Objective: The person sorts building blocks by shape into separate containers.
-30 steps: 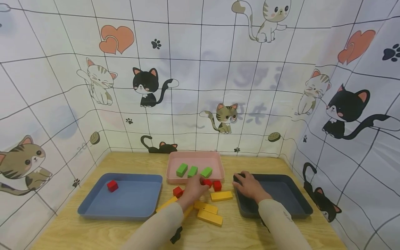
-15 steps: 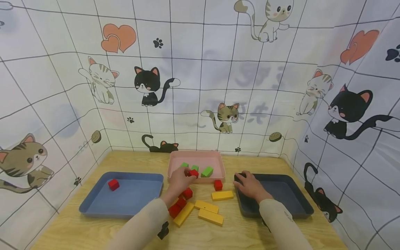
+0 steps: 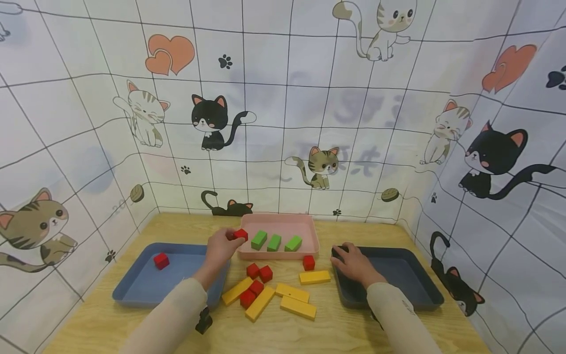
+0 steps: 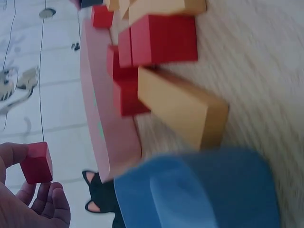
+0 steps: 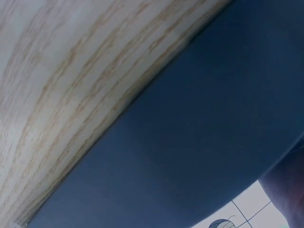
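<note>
My left hand (image 3: 221,250) pinches a red cube (image 3: 240,235) between thumb and fingers, raised above the table beside the pink tray's left end. The left wrist view shows that red cube (image 4: 38,164) clear of everything but the fingers. A blue tray (image 3: 177,280) lies below and left of this hand, with another red cube (image 3: 161,261) inside. My right hand (image 3: 355,265) rests on the left rim of the dark tray (image 3: 400,275), fingers loosely bent, holding no block. In the right wrist view the dark tray's wall (image 5: 190,118) hides most of that hand.
Three green blocks (image 3: 274,243) sit in the pink tray (image 3: 287,223) at the back. Between the side trays lie several red cubes (image 3: 253,270) and several yellow blocks (image 3: 298,307), some touching. A lone red cube (image 3: 308,262) stands near the pink tray's front.
My left hand has picked up a red cube from near the pink tray's front and carried it left, towards the blue tray. The right hand has stayed on the dark tray.
</note>
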Tool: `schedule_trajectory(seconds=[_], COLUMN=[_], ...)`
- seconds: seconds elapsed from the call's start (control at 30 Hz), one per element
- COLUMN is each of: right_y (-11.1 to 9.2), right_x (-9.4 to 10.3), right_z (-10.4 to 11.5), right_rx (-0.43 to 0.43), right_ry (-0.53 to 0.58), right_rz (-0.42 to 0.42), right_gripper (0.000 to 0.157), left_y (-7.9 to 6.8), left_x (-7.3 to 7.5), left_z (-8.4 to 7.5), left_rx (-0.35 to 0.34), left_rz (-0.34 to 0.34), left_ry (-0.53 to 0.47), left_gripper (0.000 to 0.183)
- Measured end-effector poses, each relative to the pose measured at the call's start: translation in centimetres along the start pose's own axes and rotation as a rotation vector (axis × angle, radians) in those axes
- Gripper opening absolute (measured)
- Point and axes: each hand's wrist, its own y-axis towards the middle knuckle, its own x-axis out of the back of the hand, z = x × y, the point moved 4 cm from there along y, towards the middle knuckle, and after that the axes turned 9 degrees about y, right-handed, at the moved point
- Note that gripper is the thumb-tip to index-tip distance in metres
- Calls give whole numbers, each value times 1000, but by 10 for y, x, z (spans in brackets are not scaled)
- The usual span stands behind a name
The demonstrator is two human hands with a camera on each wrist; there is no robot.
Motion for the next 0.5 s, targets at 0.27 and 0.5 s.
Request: schedule_trajectory(seconds=[0.27, 0.5], right_y=[-3, -2], right_x=[3, 3], right_z=[3, 2], right_rx=[5, 9], right_ry=[10, 7], right_rz=[-3, -7], right_gripper=[54, 55], left_y=[7, 10], left_x=[34, 54], left_z=[18, 43], left_rx=[49, 92], left_rz=[-40, -96], left_ry=[45, 70], left_gripper=[34, 40])
